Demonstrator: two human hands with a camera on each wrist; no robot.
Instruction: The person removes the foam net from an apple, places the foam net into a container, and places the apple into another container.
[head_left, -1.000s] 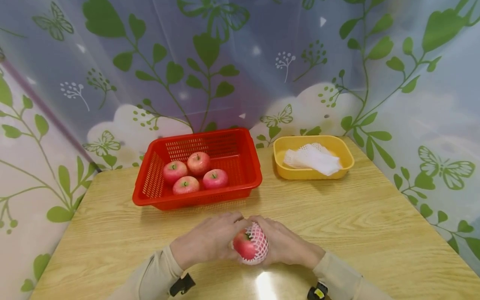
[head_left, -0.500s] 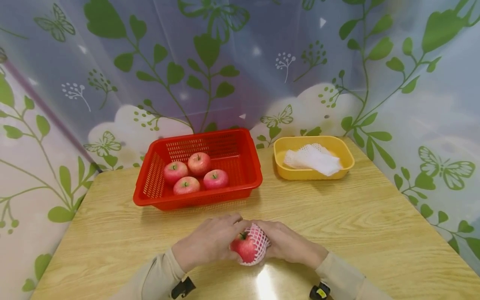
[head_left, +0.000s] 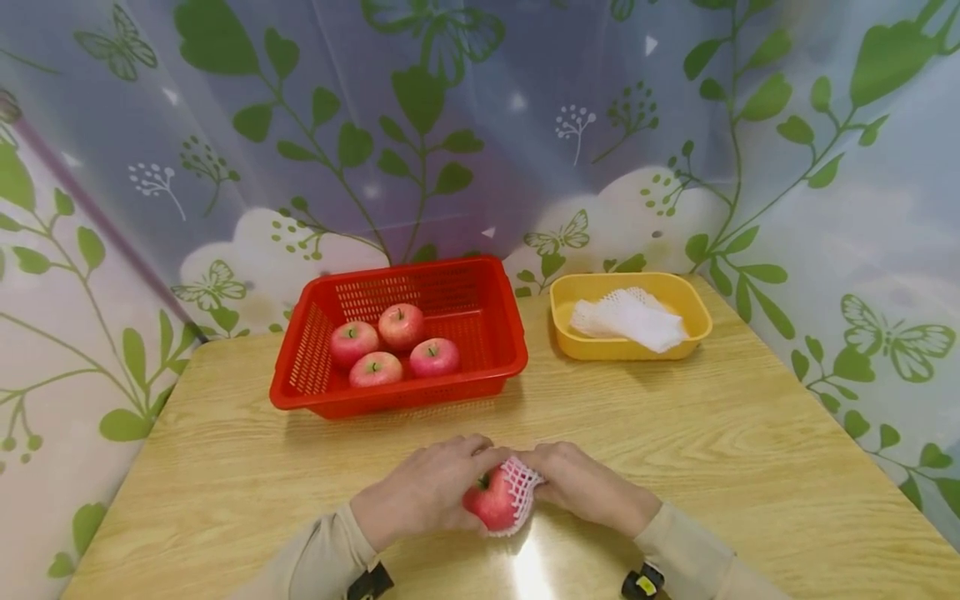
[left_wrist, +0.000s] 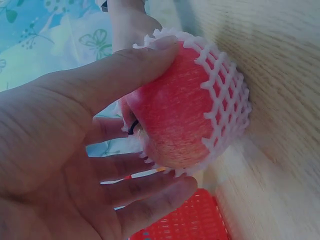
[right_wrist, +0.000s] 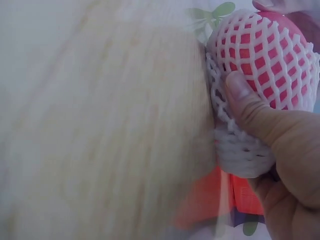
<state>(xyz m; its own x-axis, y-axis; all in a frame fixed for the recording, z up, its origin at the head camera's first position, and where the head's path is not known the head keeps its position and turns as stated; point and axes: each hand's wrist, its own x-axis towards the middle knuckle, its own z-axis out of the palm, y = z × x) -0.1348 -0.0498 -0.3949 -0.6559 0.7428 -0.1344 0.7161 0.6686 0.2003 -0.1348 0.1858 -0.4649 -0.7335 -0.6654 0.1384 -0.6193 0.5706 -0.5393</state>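
A red apple (head_left: 487, 503) sits partly inside a white foam fruit net (head_left: 523, 492), low over the front of the table. My left hand (head_left: 426, 490) holds the apple at its bare stem side, the thumb on the skin and the net's edge in the left wrist view. In the right wrist view, my right hand (right_wrist: 287, 145) grips the net's gathered tail, thumb pressed on the mesh (right_wrist: 265, 55) and fingers behind it. The mesh covers the apple's right side; the stem (left_wrist: 133, 127) side shows bare.
Behind the hands stands a red perforated basket (head_left: 405, 398) with several apples (head_left: 435, 357) toward its left. A yellow tray (head_left: 630, 350) with white foam nets (head_left: 630, 318) stands at the back right. A patterned curtain (head_left: 480, 167) closes off the back of the wooden table (head_left: 712, 467).
My right hand has shifted slightly right, drawing the net's end out from the apple. More red skin shows on the stem side. My left hand keeps its hold.
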